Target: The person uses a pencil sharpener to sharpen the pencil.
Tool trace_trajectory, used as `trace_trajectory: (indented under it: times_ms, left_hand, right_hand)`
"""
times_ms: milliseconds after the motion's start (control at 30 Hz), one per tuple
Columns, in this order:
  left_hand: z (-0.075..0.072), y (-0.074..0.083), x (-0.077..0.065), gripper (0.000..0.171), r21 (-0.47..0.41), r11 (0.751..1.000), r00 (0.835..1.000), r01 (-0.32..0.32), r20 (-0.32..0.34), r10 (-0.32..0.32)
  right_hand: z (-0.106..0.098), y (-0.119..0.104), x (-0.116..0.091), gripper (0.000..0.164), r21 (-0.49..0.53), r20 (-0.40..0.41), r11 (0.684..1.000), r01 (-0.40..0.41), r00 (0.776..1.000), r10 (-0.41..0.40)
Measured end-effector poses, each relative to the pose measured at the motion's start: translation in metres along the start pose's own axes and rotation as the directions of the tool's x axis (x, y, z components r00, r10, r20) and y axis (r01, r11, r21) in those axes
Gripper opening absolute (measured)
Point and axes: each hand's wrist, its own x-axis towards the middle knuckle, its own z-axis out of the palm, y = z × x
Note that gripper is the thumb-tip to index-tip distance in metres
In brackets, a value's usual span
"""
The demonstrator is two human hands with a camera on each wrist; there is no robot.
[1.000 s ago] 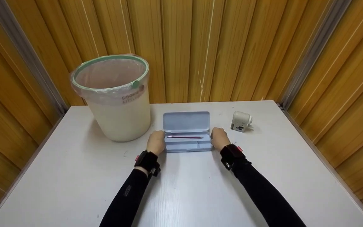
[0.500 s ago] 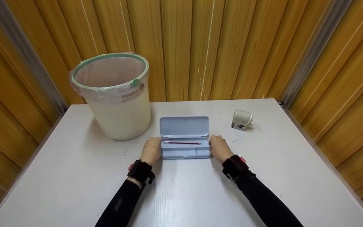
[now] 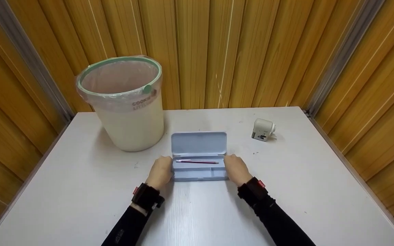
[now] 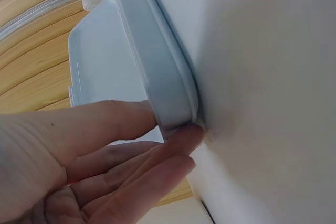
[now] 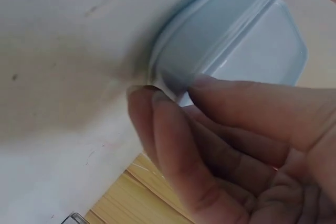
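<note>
A light blue pencil case (image 3: 192,174) lies on the white table with its lid (image 3: 199,143) raised at the back. Inside its rear compartment rests a dark red pencil (image 3: 197,162). My left hand (image 3: 161,171) grips the case's left end; the left wrist view shows the thumb on the upper edge and fingertips at the bottom edge of the wall (image 4: 163,72). At the opposite end my right hand (image 3: 237,169) pinches the case between thumb and fingers, which the right wrist view shows at the corner of the wall (image 5: 194,45).
A cream bin (image 3: 132,126) with a green rim and a clear liner stands at the back left of the table (image 3: 190,218). Toward the back right is a small white pencil sharpener (image 3: 262,130) with a crank. Wood-patterned walls (image 3: 197,54) enclose the table.
Both hands have drawn the open pencil case toward the front edge of the table and slightly left, the pencil moving with it. Bin and sharpener stay where they were.
</note>
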Motion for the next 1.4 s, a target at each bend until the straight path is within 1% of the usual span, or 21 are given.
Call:
trace_trajectory:
  times_ms: [100,267,400,467,700,800,900,1000,1067,1100,1267,1400]
  left_hand:
    - [-0.001,-0.001,-0.002,0.015,-0.027,1.000,1.000,0.010,0.025,-0.010]
    - [-0.005,-0.003,-0.001,0.014,-0.107,0.992,0.994,0.062,0.091,-0.053]
    - [-0.004,-0.004,-0.002,0.014,-0.129,0.990,0.995,0.059,0.083,-0.049]
    - [-0.004,-0.006,-0.003,0.014,-0.118,0.992,0.997,0.041,0.068,-0.033]
    - [-0.005,-0.007,-0.002,0.013,-0.122,0.992,0.996,0.033,0.087,-0.022]
    - [-0.006,-0.008,-0.002,0.016,-0.127,0.992,0.997,0.019,0.075,-0.010]
    - [-0.007,-0.009,-0.002,0.019,-0.150,0.989,0.998,0.018,0.068,-0.008]
    - [-0.008,-0.010,-0.002,0.023,-0.172,0.985,0.998,0.016,0.069,-0.005]
    - [-0.009,-0.010,-0.003,0.025,-0.156,0.988,0.998,0.009,0.057,0.000]
    - [-0.009,-0.010,-0.004,0.026,-0.136,0.991,0.999,-0.001,0.040,0.007]
    - [-0.012,-0.005,-0.001,0.030,0.000,1.000,0.999,-0.021,-0.039,0.021]
    - [-0.009,0.003,0.008,0.024,0.058,0.997,0.997,-0.055,-0.046,0.058]
  right_hand:
    - [-0.001,-0.001,-0.002,0.014,0.016,0.007,1.000,0.002,1.000,-0.002]
    - [-0.003,0.001,-0.001,0.016,0.047,0.031,0.999,-0.007,0.999,0.005]
    - [-0.001,0.002,-0.001,0.016,0.039,0.036,0.999,0.000,0.999,-0.001]
    - [0.000,0.002,-0.001,0.014,0.027,0.026,1.000,0.013,1.000,-0.014]
    - [0.001,0.002,-0.003,0.013,-0.004,-0.003,0.999,0.037,0.999,-0.037]
    - [0.000,0.001,-0.004,0.014,-0.037,-0.027,0.998,0.052,0.998,-0.053]
    - [-0.001,0.000,-0.005,0.015,-0.064,-0.047,0.996,0.061,0.997,-0.064]
    - [-0.001,-0.001,-0.005,0.015,-0.068,-0.047,0.996,0.055,0.997,-0.058]
    - [-0.001,-0.002,-0.006,0.014,-0.067,-0.042,0.997,0.048,0.998,-0.051]
    - [-0.001,-0.002,-0.006,0.014,-0.066,-0.040,0.997,0.043,0.998,-0.045]
    - [0.001,-0.003,-0.007,0.013,-0.065,-0.062,0.998,0.024,0.998,-0.028]
    - [0.002,-0.004,-0.007,0.013,-0.057,-0.085,0.998,0.029,0.996,-0.034]
